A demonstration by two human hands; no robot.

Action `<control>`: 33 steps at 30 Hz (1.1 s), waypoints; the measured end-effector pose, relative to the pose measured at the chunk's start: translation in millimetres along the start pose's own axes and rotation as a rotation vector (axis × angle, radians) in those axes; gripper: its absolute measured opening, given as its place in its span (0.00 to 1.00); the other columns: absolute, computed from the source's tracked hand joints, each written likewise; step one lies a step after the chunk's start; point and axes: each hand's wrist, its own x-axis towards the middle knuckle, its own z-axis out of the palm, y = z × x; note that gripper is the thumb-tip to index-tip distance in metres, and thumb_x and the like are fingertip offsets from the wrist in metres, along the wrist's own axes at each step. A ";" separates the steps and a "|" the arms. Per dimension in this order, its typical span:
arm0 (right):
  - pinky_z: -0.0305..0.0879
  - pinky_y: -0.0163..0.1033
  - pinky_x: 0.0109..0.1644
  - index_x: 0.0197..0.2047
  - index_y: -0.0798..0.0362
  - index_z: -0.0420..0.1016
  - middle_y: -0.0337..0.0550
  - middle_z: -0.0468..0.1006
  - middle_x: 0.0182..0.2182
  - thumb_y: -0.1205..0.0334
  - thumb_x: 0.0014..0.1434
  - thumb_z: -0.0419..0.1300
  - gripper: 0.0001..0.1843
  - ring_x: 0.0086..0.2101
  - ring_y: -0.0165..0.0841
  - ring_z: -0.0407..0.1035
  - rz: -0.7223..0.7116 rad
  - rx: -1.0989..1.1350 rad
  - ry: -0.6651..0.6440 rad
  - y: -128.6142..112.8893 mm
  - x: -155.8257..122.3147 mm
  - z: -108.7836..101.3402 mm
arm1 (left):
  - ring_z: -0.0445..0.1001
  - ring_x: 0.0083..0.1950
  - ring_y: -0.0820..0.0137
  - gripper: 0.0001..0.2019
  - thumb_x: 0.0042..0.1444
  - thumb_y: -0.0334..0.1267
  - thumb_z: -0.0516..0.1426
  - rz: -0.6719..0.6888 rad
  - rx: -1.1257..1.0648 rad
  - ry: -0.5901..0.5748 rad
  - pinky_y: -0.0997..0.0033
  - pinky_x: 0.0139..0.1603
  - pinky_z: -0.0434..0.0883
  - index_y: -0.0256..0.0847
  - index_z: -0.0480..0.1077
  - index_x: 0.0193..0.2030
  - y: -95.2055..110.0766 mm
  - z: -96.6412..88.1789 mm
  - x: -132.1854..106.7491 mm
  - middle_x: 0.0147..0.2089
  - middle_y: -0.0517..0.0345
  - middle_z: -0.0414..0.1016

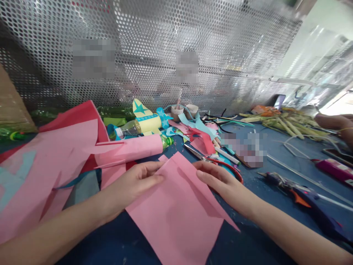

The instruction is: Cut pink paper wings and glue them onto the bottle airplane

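A folded sheet of pink paper [176,213] is held up in front of me, one corner pointing away and a narrow flap along its right side. My left hand [142,176] pinches its upper left edge, thumb on top and fingers behind. At the upper right edge, my right hand [216,176] closes its thumb and fingers on the flap. Scissors with red handles [238,175] lie just behind my right hand, partly hidden by it. Beyond my left hand rests a plastic bottle wrapped in pink paper [138,150], its green cap end to the right.
Large pink sheets [68,151] cover the left side. A bottle rocket with yellow paper and blue stars [149,124] lies behind, beside paper scraps [201,136]. At right are a dark blue glue gun [306,198], its white cord and a purple box [335,170]; another person's hand [335,123] shows.
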 end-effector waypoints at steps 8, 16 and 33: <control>0.71 0.39 0.35 0.38 0.49 0.79 0.45 0.80 0.39 0.50 0.54 0.62 0.14 0.40 0.42 0.74 0.364 0.375 0.264 -2.3 -1.5 3.4 | 0.74 0.53 0.57 0.29 0.53 0.48 0.60 -0.030 0.108 0.133 0.60 0.51 0.69 0.45 0.64 0.61 -4.4 -2.4 2.2 0.51 0.53 0.78; 0.63 0.35 0.43 0.48 0.48 0.69 0.38 0.71 0.38 0.53 0.52 0.68 0.22 0.41 0.32 0.67 0.101 0.492 -0.260 -0.4 -2.8 8.3 | 0.73 0.56 0.61 0.19 0.53 0.46 0.60 0.063 0.142 0.120 0.67 0.53 0.68 0.46 0.73 0.51 -5.0 -1.5 3.6 0.54 0.57 0.77; 0.56 0.33 0.32 0.28 0.53 0.71 0.35 0.66 0.26 0.60 0.63 0.57 0.12 0.28 0.28 0.60 -0.233 -0.007 -0.159 -1.3 -11.5 21.2 | 0.80 0.38 0.65 0.07 0.51 0.42 0.60 0.237 0.235 0.060 0.75 0.36 0.73 0.47 0.80 0.32 4.9 13.9 -8.6 0.33 0.62 0.82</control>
